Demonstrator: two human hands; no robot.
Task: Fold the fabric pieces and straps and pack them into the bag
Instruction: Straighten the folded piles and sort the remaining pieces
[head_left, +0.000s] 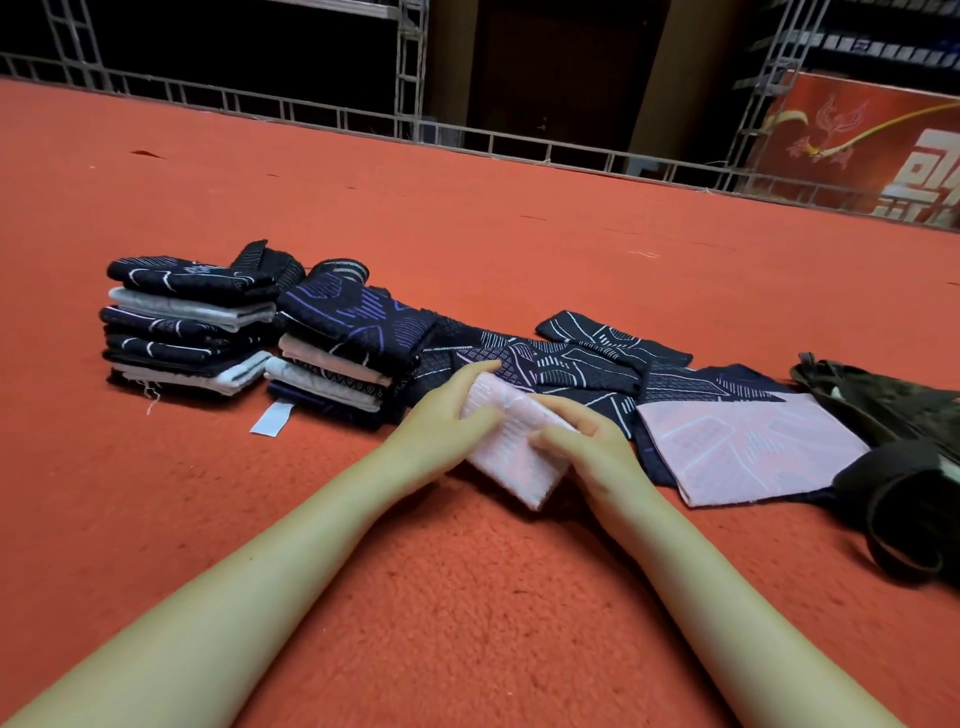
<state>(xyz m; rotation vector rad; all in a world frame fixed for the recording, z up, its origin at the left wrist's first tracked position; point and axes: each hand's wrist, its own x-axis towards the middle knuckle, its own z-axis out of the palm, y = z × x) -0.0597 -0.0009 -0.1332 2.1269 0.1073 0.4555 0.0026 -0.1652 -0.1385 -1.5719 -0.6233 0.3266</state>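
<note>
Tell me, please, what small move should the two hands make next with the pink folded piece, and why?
Probably carry the pink folded piece left onto the nearer stack. The left hand and right hand both grip it, it already looks folded small, and folded pieces are stacked there, while unfolded pieces wait on the right.

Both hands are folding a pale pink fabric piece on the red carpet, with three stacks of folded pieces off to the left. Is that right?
Not quite: the head view shows two stacks, not three. The rest holds: the left hand and right hand hold the pale pink fabric piece on the red carpet.
</note>
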